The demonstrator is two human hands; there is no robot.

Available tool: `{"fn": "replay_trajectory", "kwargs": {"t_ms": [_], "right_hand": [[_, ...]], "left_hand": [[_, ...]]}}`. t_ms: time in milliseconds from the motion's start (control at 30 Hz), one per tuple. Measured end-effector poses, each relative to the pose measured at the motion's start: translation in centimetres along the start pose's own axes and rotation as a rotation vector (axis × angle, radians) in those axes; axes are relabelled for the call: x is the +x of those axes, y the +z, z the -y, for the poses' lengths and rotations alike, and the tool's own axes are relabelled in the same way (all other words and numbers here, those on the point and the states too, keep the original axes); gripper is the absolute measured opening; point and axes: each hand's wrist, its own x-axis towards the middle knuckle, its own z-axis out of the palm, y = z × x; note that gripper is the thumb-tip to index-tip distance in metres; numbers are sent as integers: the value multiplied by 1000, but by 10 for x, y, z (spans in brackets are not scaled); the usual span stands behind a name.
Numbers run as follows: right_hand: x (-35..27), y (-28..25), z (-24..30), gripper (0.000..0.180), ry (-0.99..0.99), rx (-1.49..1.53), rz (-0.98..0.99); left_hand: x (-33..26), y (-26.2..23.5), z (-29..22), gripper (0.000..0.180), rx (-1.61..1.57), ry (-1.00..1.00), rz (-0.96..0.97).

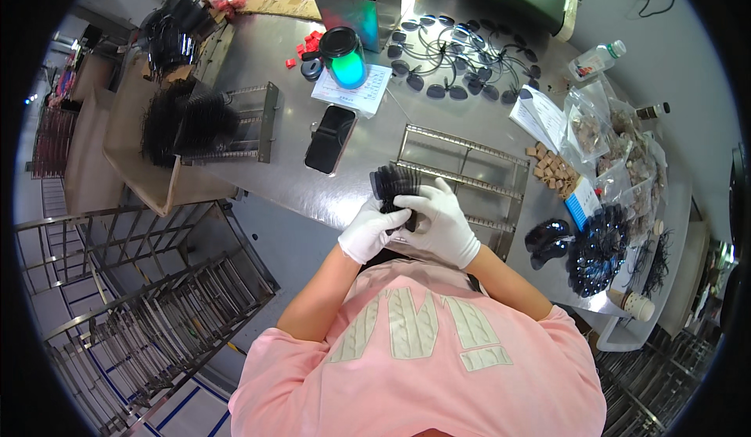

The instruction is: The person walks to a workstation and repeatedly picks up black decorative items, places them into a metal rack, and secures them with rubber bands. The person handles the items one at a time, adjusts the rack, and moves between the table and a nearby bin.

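Both hands wear white gloves and meet at the table's front edge. Between them stands a small stack of thin, dark lens-like pieces (395,182), fanned a little at the top. My left hand (368,230) closes on the stack's left side, thumb pointing in toward the middle. From the right, my right hand (440,222) grips it too, fingers curled over its near side. The stack's lower end is hidden by the gloves. Just beyond my right hand lies a slotted metal rack (469,184) with long notched rails.
A phone (330,140) and a dark jar with a glowing front (345,63) lie ahead. Another rack (267,124) holds dark pieces at left. Lens clusters (461,55) spread at the back. Brown blocks (555,169), plastic bags (594,128) and shiny dark lenses (598,251) crowd the right.
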Motion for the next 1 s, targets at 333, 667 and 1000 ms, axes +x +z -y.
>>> {"fn": "replay_trajectory", "kwargs": {"t_ms": [333, 667, 1000], "right_hand": [[10, 2, -41, 51, 241, 297, -283], [30, 37, -73, 54, 179, 71, -217], [18, 34, -66, 74, 55, -357, -103]], "left_hand": [[40, -40, -13, 35, -267, 29, 12], [31, -48, -26, 52, -350, 215, 107], [13, -65, -36, 71, -481, 160, 309]]}}
